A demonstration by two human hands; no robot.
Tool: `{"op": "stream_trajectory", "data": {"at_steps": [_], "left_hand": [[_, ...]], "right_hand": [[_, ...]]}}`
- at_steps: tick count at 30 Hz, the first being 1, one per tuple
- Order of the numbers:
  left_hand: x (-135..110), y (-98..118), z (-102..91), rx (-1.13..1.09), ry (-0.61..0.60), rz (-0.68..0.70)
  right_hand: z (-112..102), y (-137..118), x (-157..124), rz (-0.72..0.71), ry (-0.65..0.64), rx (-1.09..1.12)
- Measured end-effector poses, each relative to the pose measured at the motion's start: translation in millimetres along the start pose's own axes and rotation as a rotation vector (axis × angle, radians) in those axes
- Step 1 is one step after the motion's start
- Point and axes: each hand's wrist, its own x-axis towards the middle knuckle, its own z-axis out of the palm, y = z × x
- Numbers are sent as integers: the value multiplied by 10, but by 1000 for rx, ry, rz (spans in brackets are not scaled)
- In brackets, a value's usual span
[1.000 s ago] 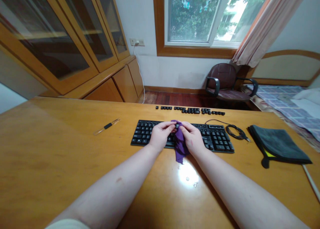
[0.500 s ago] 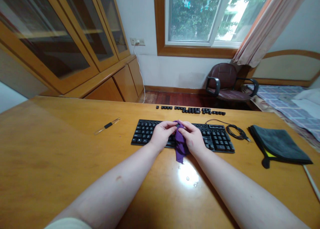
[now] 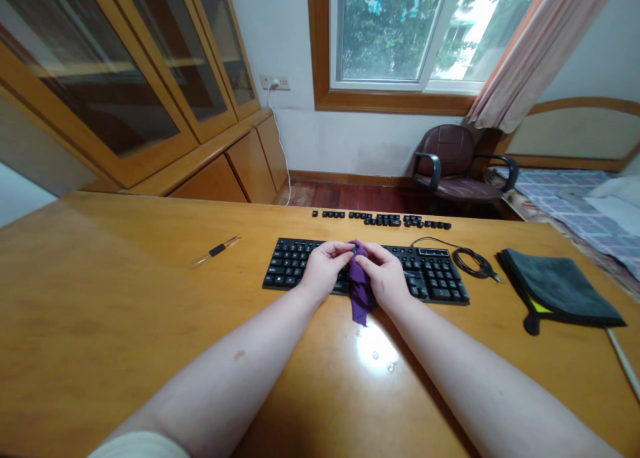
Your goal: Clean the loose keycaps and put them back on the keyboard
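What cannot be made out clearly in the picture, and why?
In the head view:
Middle of the keyboard: hidden by the left hand, right hand and purple cloth.
Small dark thing between the hands: mostly covered by them and the cloth.
Markings on the loose keycaps: too small to read.
Pale strip: one end hidden by the grey folded cloth, the other cut off by the right edge.

Left hand beside right hand, both pinching, forearms bare.
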Motion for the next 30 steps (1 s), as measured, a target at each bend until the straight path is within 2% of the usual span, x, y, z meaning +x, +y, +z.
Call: {"op": "stream_trajectory", "data": {"at_steps": [8, 11, 14, 17, 20, 30], "left_hand": [[-6, 7, -12, 41, -10, 14], [-8, 21, -19, 114, 2, 59], [-32, 48, -41, 296, 19, 166], [-67, 76, -75, 516, 7, 332], [-89, 81, -101, 639, -24, 449], [-80, 50, -78, 569, -48, 447]], "right_hand": [[-31, 21, 16, -33, 44, -64], [-34, 25, 28, -15, 30, -61], [-13, 14, 22, 32, 5, -28], [9, -9, 8, 97, -13, 16], [6, -28, 5, 130, 8, 16], [-32, 42, 37, 102, 53, -7]]}}
